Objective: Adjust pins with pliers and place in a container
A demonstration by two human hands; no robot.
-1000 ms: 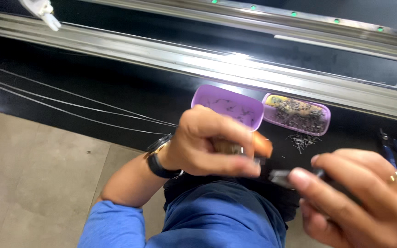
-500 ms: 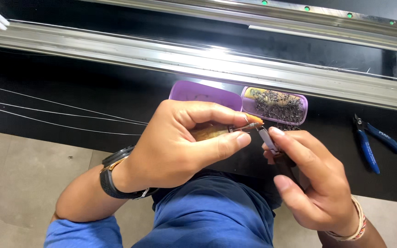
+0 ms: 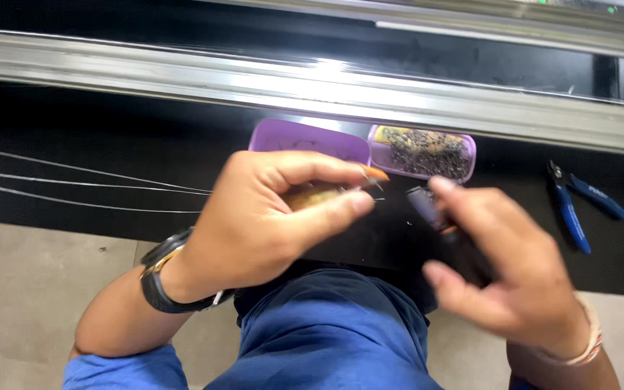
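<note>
The left hand [image 3: 269, 224] is curling around a small orange-tipped tool [image 3: 334, 189] in the middle of the frame, its grip clamped on the handle between thumb and forefinger, with thin wire ends sticking out beside the orange tip. Just to the right, the right hand [image 3: 507, 274] is pinching a small dark, blurred piece [image 3: 426, 206], its grip closed on it between thumb and fingertips; what the piece is cannot be told. Both hands are hovering over the black bench [image 3: 110, 137], above the person's blue-clad lap.

Behind the hands, two purple trays are lying side by side on the bench: the left tray [image 3: 305, 141] is looking nearly bare, while the right tray [image 3: 422, 152] is holding a heap of tiny dark bits. Blue-handled cutters [image 3: 579, 202] are lying at the right edge of the frame. Thin wires [image 3: 74, 184] are stretching across the left of the frame, and a shiny metal rail [image 3: 254, 79] is running along the top.
</note>
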